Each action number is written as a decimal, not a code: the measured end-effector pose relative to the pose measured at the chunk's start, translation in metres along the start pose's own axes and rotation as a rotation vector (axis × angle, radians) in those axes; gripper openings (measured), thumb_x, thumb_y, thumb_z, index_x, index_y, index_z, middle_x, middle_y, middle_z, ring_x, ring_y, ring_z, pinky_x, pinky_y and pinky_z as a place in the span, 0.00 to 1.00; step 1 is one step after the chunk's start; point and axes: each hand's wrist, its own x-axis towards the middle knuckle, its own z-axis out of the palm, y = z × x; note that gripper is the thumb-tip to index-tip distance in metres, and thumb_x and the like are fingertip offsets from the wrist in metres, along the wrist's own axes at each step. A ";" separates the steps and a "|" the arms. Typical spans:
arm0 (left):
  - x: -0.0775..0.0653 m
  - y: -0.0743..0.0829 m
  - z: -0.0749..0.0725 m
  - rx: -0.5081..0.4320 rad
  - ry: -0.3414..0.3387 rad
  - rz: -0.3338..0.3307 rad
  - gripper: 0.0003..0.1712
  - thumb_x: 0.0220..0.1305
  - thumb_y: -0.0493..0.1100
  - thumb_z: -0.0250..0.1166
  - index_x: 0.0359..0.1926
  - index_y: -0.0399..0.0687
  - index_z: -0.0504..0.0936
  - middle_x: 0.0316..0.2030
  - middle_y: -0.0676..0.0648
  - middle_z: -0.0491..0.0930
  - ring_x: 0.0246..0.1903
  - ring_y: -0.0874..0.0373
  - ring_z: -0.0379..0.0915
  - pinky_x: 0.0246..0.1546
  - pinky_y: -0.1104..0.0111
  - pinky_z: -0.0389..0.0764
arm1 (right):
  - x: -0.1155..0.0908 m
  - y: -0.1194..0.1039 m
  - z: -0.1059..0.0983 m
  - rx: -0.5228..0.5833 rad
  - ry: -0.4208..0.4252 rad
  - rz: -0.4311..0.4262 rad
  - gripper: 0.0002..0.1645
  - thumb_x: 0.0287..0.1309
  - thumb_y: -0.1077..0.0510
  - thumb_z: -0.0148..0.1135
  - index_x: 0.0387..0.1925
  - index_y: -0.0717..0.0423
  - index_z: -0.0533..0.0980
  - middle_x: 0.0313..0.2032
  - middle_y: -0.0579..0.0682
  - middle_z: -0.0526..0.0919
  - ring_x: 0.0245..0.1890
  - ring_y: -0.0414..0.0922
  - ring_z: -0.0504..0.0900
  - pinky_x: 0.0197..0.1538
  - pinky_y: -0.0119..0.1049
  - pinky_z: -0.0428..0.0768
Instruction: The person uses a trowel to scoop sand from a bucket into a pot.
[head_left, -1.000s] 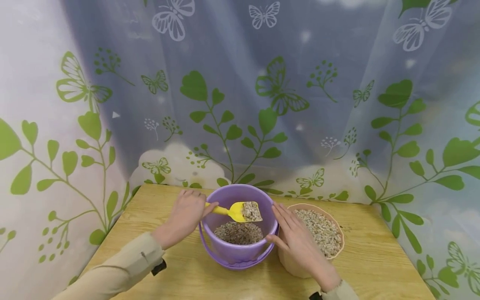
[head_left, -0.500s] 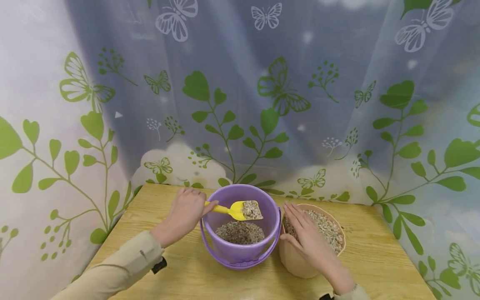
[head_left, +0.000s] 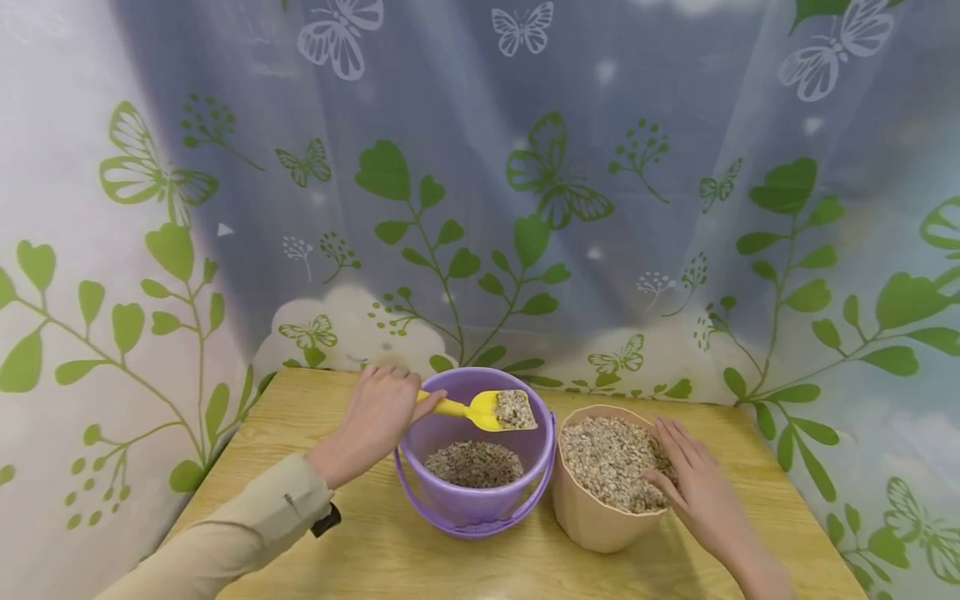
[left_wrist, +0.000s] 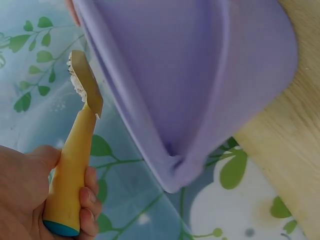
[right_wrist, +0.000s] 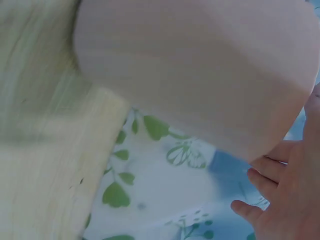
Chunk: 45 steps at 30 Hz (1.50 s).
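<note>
My left hand (head_left: 378,417) grips the handle of a small yellow shovel (left_wrist: 70,170), its fingers wrapped round it near the teal end. The shovel's blade carries a heap of pale gravel (head_left: 513,410) over the mouth of a purple bucket (head_left: 480,500). Dark speckled gravel (head_left: 474,463) covers the bucket's bottom. To the bucket's right stands a peach-coloured pot (head_left: 600,529), filled close to its rim with gravel. My right hand (head_left: 697,492) is at the pot's right rim, thumb over the edge and fingers extended along its side. In the right wrist view, the fingers (right_wrist: 265,182) lie against the pot's wall.
Bucket and pot stand side by side on a wooden table (head_left: 360,542). The bucket's purple handle (head_left: 480,529) hangs down at its front. A patterned curtain (head_left: 480,208) with leaves and butterflies rises behind the table and along both sides.
My right hand has left the bucket's rim and crossed over the pot to its right side. The left hand still holds the loaded shovel over the bucket, slightly higher and further right.
</note>
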 end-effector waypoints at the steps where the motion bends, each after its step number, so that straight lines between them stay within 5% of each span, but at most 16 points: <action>1: 0.003 0.002 -0.002 -0.007 -0.013 -0.004 0.25 0.69 0.56 0.65 0.22 0.44 0.80 0.19 0.50 0.75 0.26 0.52 0.71 0.35 0.62 0.70 | -0.003 0.003 0.000 -0.006 0.001 0.005 0.44 0.72 0.45 0.58 0.77 0.63 0.54 0.74 0.66 0.60 0.74 0.63 0.58 0.78 0.50 0.46; 8: 0.025 0.022 -0.015 -0.066 -0.166 -0.039 0.26 0.75 0.59 0.57 0.32 0.43 0.84 0.29 0.48 0.83 0.35 0.50 0.75 0.47 0.56 0.74 | -0.013 0.013 0.002 -0.007 -0.013 0.032 0.42 0.74 0.44 0.55 0.76 0.65 0.55 0.74 0.68 0.59 0.76 0.61 0.54 0.77 0.37 0.34; 14: 0.043 0.041 -0.014 -0.073 -0.129 0.023 0.25 0.74 0.59 0.58 0.28 0.45 0.82 0.25 0.50 0.79 0.29 0.54 0.69 0.37 0.63 0.67 | -0.016 0.015 0.005 0.003 -0.025 0.054 0.41 0.75 0.44 0.53 0.76 0.64 0.55 0.74 0.66 0.58 0.75 0.63 0.56 0.77 0.39 0.36; 21: 0.063 0.068 -0.003 -0.038 -0.148 0.059 0.28 0.75 0.61 0.55 0.29 0.45 0.84 0.26 0.50 0.80 0.28 0.56 0.68 0.37 0.65 0.67 | -0.017 0.016 0.008 -0.022 -0.009 0.049 0.41 0.75 0.44 0.52 0.75 0.66 0.57 0.74 0.66 0.60 0.75 0.61 0.56 0.76 0.32 0.33; 32: 0.088 0.110 0.025 0.090 -0.166 0.150 0.32 0.74 0.64 0.54 0.15 0.54 0.72 0.21 0.55 0.75 0.24 0.59 0.60 0.34 0.68 0.60 | -0.016 0.016 0.010 -0.032 0.038 0.009 0.40 0.74 0.45 0.54 0.75 0.66 0.58 0.73 0.67 0.62 0.72 0.64 0.61 0.74 0.27 0.30; 45: 0.108 0.149 0.039 0.191 -0.325 0.227 0.33 0.74 0.66 0.52 0.13 0.57 0.64 0.15 0.57 0.61 0.24 0.61 0.55 0.34 0.66 0.53 | -0.019 0.017 0.008 -0.027 0.016 0.040 0.40 0.75 0.44 0.53 0.76 0.63 0.56 0.74 0.66 0.60 0.73 0.63 0.59 0.77 0.33 0.35</action>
